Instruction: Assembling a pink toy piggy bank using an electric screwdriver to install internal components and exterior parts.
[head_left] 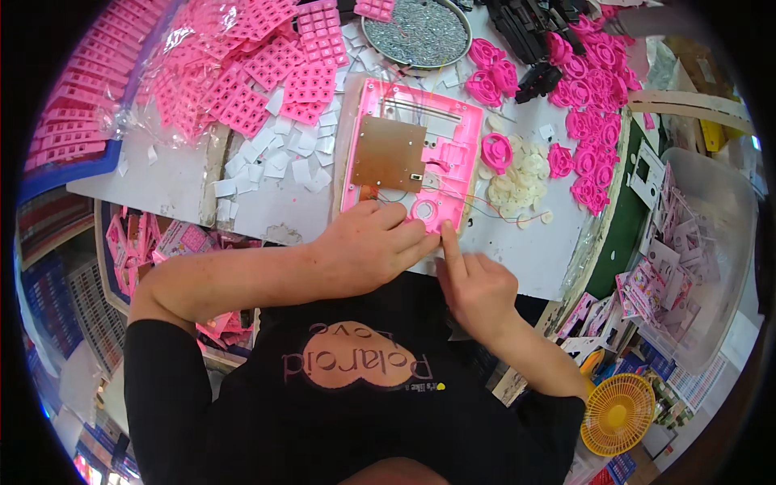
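A pink plastic casing (467, 174) lies open side up on the table before me, a brown circuit board (390, 153) and thin wires inside it. Near its front edge is a round ring-shaped part (424, 210). My left hand (368, 246) is closed on the casing's near left edge, its fingers bent beside the ring; whether a small part is under them is hidden. With its index finger stretched onto the near right corner, my right hand (477, 291) grips the casing's edge, the other fingers curled.
Pink keypad pieces (242, 89) heap at the far left. White paper squares (295, 153), a round tray of screws (416, 36), pale discs (517, 182) and pink ring parts (594, 145) surround the casing. A black power tool (521, 32) lies behind; a yellow basket (618, 414) stands low right.
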The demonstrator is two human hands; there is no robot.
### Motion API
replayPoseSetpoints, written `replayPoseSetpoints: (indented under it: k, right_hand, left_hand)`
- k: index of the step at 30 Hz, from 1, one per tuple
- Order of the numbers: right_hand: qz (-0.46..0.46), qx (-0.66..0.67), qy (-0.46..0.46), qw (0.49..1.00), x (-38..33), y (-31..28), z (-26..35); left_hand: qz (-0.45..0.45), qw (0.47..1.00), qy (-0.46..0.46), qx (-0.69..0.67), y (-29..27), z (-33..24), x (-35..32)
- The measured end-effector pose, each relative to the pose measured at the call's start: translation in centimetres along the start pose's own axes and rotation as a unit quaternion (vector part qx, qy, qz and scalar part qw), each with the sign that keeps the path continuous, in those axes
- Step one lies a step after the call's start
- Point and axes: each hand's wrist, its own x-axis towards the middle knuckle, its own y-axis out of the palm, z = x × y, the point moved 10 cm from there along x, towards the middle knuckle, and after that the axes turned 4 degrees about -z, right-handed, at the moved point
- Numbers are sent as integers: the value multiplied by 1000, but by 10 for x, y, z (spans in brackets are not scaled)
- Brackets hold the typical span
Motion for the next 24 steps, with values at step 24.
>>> replayPoseSetpoints:
  k: [24]
  right_hand:
    - [-129, 459, 210, 854, 135, 23, -66]
  left_hand:
    - [-170, 922, -346, -32, -72, 186, 17]
